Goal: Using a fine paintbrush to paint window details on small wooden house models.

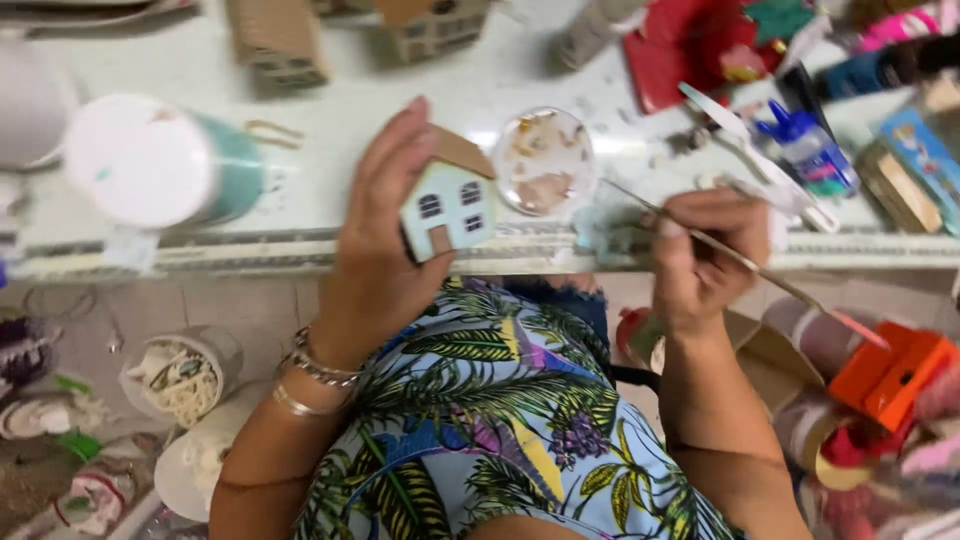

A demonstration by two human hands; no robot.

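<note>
Hands, two, bare: left hand (385, 250) clamped on a small house model (450, 205), pale blue walls, brown pitched roof, windowed front facing the camera, roof ridge pointing up toward the table (330, 120); right hand (705, 255) closed round a thin paintbrush (745, 262), long axis slanting, tip toward a round clear dish (545, 160) smeared with brown paint.

Brush (745, 262) tip blurred; right-edge boxes (925, 160) cut off.

Left hand (385, 240) raised, fingers curled in grip, right hand (705, 255) pinching, wrist bent
</note>
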